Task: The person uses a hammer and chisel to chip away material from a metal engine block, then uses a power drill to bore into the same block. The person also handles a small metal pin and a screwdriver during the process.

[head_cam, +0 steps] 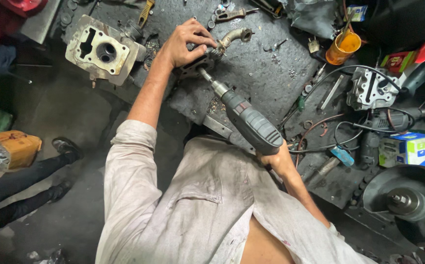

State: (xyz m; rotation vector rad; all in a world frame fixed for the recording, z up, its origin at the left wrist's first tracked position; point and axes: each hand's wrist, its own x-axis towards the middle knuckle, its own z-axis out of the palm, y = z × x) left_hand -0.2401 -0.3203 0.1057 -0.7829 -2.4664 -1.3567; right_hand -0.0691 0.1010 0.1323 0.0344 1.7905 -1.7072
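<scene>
We're working head-down over the dark, gritty tabletop [266, 83]. Our left hand [185, 44] is pressing down with fingers curled, clamped on a small dark metal engine part [200, 62] lying mid-tabletop, just beside a curved metal pipe elbow [234, 36]. Our right hand [276, 159] is gripping the handle of a grey power drill [249, 120]; the hand is mostly hidden behind the drill body, so we're only seeing the wrist and part of the palm. The drill is tilting up-left and its bit [206, 77] is touching the dark part right under the left hand.

Around us:
- finned cylinder block [104, 50] sitting to the left of the left hand, bore facing up
- cylinder head [371, 88] lying to the right, well apart from the drill
- orange cup [343, 48] standing at upper right, sticks poking out of it
- black cable [349, 129] looping across the right side, near a small blue-and-white box [408, 149]
- round grinder disc [405, 200] sitting at lower right
- washers and small bits scattered along the far edge

Another person's dark-trousered legs [21, 183] are showing at the left on the floor, beside a yellow bag [14, 146].
</scene>
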